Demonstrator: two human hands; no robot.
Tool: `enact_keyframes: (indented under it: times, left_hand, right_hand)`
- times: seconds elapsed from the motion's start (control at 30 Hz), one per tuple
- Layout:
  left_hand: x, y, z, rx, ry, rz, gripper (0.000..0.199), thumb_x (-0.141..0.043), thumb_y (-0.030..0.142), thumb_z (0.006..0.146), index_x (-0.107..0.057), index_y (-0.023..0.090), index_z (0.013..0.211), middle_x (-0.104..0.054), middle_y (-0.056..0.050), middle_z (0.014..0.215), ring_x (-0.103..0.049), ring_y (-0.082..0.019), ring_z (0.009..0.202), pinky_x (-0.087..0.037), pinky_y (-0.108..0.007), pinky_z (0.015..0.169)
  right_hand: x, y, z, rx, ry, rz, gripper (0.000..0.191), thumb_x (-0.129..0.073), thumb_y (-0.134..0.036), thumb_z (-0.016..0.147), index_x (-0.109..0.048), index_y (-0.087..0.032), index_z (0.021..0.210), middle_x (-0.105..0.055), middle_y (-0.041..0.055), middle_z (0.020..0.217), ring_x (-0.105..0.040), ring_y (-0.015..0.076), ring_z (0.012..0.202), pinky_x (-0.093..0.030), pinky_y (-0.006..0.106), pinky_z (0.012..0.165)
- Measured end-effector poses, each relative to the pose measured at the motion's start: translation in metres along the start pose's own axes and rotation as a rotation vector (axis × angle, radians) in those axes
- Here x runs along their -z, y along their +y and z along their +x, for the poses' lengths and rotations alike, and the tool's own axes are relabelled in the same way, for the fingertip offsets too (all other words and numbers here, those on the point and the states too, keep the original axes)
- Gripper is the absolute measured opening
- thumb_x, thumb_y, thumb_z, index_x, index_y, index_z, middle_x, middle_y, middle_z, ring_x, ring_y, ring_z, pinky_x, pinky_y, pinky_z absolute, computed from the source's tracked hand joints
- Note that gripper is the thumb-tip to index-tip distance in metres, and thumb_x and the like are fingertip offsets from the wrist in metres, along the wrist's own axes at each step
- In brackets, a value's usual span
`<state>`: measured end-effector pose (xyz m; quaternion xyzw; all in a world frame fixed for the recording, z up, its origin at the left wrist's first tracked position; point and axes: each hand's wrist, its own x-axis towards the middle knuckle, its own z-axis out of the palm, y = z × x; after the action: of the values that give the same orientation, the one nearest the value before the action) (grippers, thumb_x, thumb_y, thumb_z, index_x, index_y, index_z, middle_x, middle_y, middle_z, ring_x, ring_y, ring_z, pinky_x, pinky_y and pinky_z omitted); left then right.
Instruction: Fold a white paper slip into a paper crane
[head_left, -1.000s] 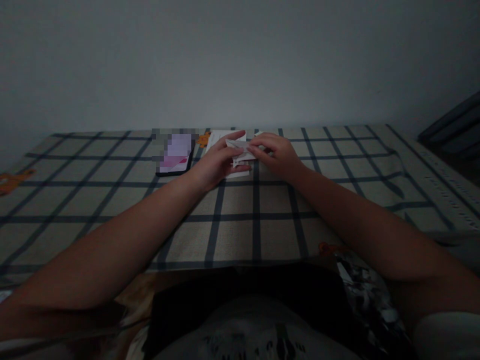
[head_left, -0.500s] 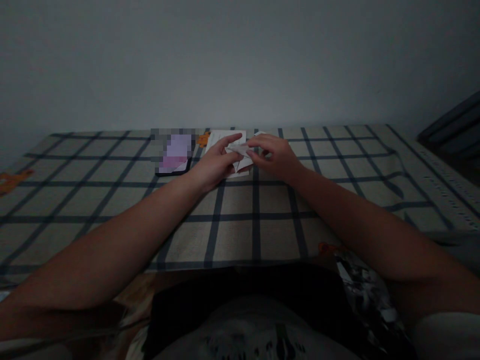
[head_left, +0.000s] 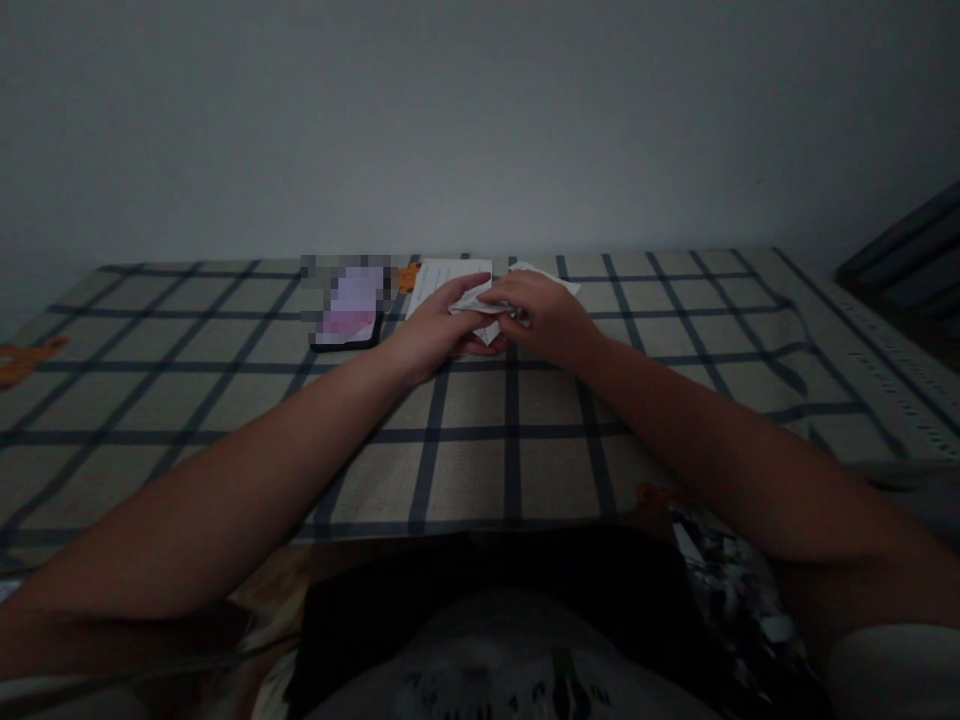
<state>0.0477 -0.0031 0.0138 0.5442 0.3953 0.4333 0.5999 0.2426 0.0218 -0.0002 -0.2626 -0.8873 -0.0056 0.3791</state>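
Observation:
Between my two hands is a piece of folded white paper (head_left: 489,334), partly hidden by the fingers. My left hand (head_left: 442,318) grips it from the left, thumb and fingers closed about its edge. From the right, my right hand (head_left: 541,308) pinches the same paper with curled fingers. Under and behind the left hand lies a flat white sheet (head_left: 448,272) with faint lines. Another white paper piece (head_left: 551,273) pokes out behind the right hand.
A phone (head_left: 351,305) with a lit, blurred screen lies left of my hands. The table wears a checked tablecloth (head_left: 472,480), with a small orange figure (head_left: 407,278) near the sheet. A pale wall (head_left: 480,120) rises behind the table, and a dark slatted object (head_left: 911,240) stands at the right.
My right hand has shifted slightly left, its fingers now over the folded paper and closer to my left hand. The paper has turned a little, and more of the piece behind shows.

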Motion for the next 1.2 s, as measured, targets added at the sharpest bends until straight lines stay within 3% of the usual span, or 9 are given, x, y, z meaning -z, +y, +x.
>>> enact_keyframes:
  times: [0.3,0.47,0.57,0.67,0.73,0.83,1.0,1.1,1.2]
  left_hand:
    - [0.004,-0.005,0.001,0.053,-0.102,0.054,0.080,-0.074,0.016,0.079,-0.048,0.023,0.154,-0.075,-0.014,0.122,-0.079,-0.021,0.076,-0.066,-0.031,0.066]
    - [0.002,-0.002,-0.001,0.125,-0.105,0.025,0.085,-0.070,0.013,0.076,-0.044,0.020,0.156,-0.079,-0.011,0.097,-0.077,-0.023,0.064,-0.063,-0.031,0.057]
    - [0.001,-0.002,-0.001,0.126,-0.109,0.021,0.072,-0.069,0.011,0.075,-0.054,0.018,0.145,-0.078,-0.009,0.088,-0.076,-0.022,0.061,-0.062,-0.030,0.053]
    - [0.000,-0.002,-0.001,0.111,-0.111,-0.002,0.059,-0.068,0.009,0.073,-0.062,0.017,0.132,-0.077,-0.008,0.085,-0.075,-0.021,0.061,-0.062,-0.028,0.053]
    - [-0.001,-0.001,0.000,0.099,-0.093,-0.023,0.062,-0.067,0.008,0.073,-0.060,0.017,0.134,-0.077,-0.008,0.087,-0.075,-0.021,0.062,-0.062,-0.027,0.054]
    - [-0.003,0.002,0.000,0.095,-0.022,-0.043,0.070,-0.066,0.009,0.075,-0.054,0.018,0.143,-0.077,-0.009,0.093,-0.076,-0.019,0.065,-0.063,-0.027,0.056]
    - [-0.002,0.006,0.002,0.050,0.041,-0.074,0.069,-0.067,0.009,0.076,-0.053,0.020,0.143,-0.076,-0.011,0.107,-0.074,-0.016,0.063,-0.062,-0.025,0.055]
    - [-0.001,0.007,0.003,0.045,0.093,-0.094,0.071,-0.064,0.006,0.076,-0.050,0.018,0.145,-0.076,-0.011,0.104,-0.075,-0.016,0.065,-0.062,-0.024,0.056]
    - [0.000,0.009,0.003,0.067,0.121,-0.087,0.074,-0.062,0.007,0.077,-0.047,0.016,0.149,-0.076,-0.010,0.093,-0.073,-0.016,0.063,-0.062,-0.025,0.057]
  right_hand:
    - [0.004,-0.015,0.004,-0.063,-0.146,-0.099,0.032,-0.060,-0.013,0.093,-0.072,-0.015,0.122,-0.075,0.0108,0.125,-0.068,0.0259,0.117,-0.052,0.040,0.101]
    - [0.006,-0.026,0.004,-0.121,-0.226,-0.266,0.030,-0.061,-0.016,0.094,-0.074,-0.020,0.121,-0.079,0.0097,0.114,-0.074,0.0298,0.105,-0.056,0.040,0.085]
    - [0.006,-0.028,0.004,-0.144,-0.184,-0.273,0.040,-0.061,-0.016,0.093,-0.070,-0.025,0.131,-0.078,0.0077,0.122,-0.074,0.0303,0.109,-0.058,0.041,0.085]
    - [0.006,-0.028,0.005,-0.195,-0.122,-0.205,0.042,-0.053,-0.013,0.094,-0.072,-0.021,0.130,-0.077,0.0073,0.127,-0.073,0.0292,0.112,-0.057,0.041,0.091]
    - [0.006,-0.026,0.005,-0.223,-0.058,-0.144,0.041,-0.051,-0.010,0.092,-0.074,-0.016,0.127,-0.077,0.0088,0.125,-0.073,0.0280,0.111,-0.055,0.041,0.096]
    - [0.004,-0.021,0.004,-0.214,0.032,-0.069,0.042,-0.052,-0.009,0.091,-0.074,-0.017,0.126,-0.077,0.0084,0.124,-0.072,0.0249,0.110,-0.053,0.039,0.098]
    - [0.000,-0.013,0.001,-0.195,0.075,0.007,0.036,-0.060,-0.024,0.096,-0.067,-0.018,0.132,-0.076,0.0104,0.120,-0.069,0.0227,0.103,-0.053,0.038,0.097]
    - [0.002,-0.013,0.002,-0.159,0.150,0.013,0.034,-0.060,-0.028,0.099,-0.062,-0.018,0.132,-0.071,0.0108,0.121,-0.066,0.0220,0.102,-0.053,0.038,0.095]
    - [0.008,-0.014,0.003,-0.113,0.148,-0.034,0.020,-0.057,-0.025,0.099,-0.062,-0.020,0.117,-0.065,0.0091,0.114,-0.061,0.0210,0.098,-0.053,0.035,0.086]
